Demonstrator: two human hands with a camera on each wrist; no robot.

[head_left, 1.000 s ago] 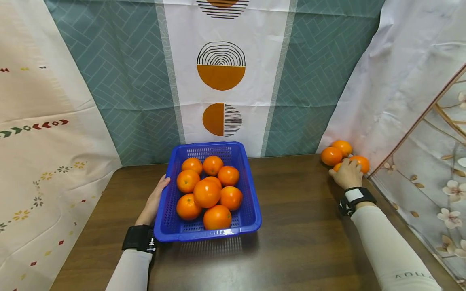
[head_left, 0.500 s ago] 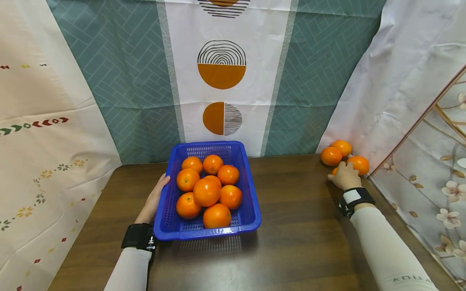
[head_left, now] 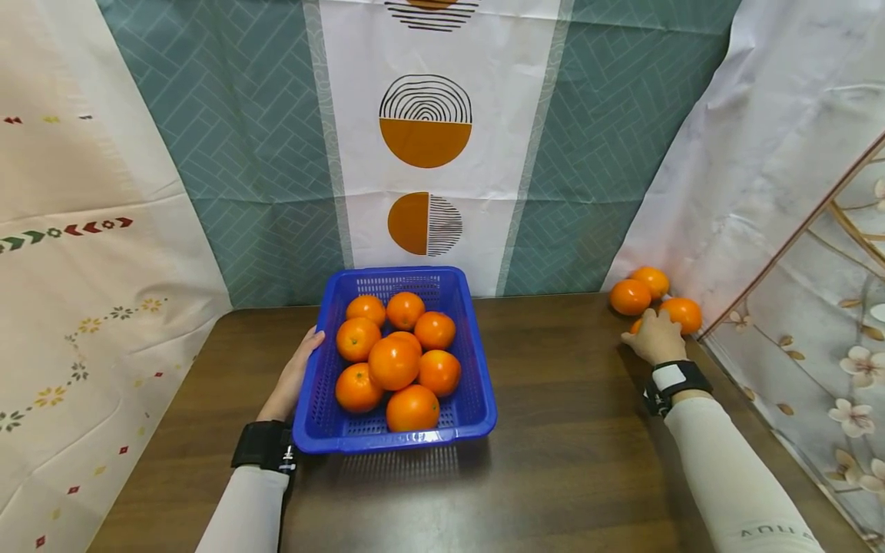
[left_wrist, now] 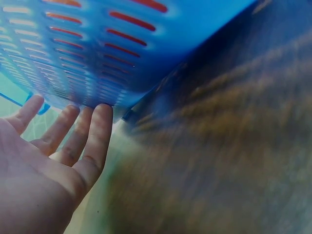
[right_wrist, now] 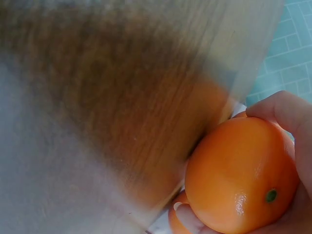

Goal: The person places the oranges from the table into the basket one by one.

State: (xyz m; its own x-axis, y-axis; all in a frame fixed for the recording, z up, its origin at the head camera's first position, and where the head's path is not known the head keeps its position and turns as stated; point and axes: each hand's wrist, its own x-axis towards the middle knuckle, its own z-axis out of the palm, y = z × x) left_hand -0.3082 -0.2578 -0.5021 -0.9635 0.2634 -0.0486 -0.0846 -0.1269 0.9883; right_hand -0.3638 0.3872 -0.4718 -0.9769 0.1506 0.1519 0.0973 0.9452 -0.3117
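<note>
A blue plastic basket [head_left: 397, 443] holds several oranges [head_left: 394, 364]. My left hand [head_left: 289, 385] rests against its left side. In the left wrist view, the fingertips [left_wrist: 101, 117] of that hand touch the slotted wall [left_wrist: 131, 36], the fingers lying fairly straight. At the right of the table, my right hand [head_left: 657, 339] grips an orange. The right wrist view shows this orange [right_wrist: 239, 170] between thumb and fingers, its green stem spot facing the camera. From the head, the hand covers most of it. Several more oranges sit close around, one at its right [head_left: 683, 314].
Two oranges [head_left: 630, 297] lie together by the back right corner, near the white cloth [head_left: 698, 253]. The brown wooden table [head_left: 553, 399] stretches between basket and right hand. A patterned cloth [head_left: 276, 192] hangs along the back edge.
The right hand has shifted very slightly left and closer around its orange, uncovering more of the orange at its right. The left hand and basket stay put; the view has tilted slightly.
</note>
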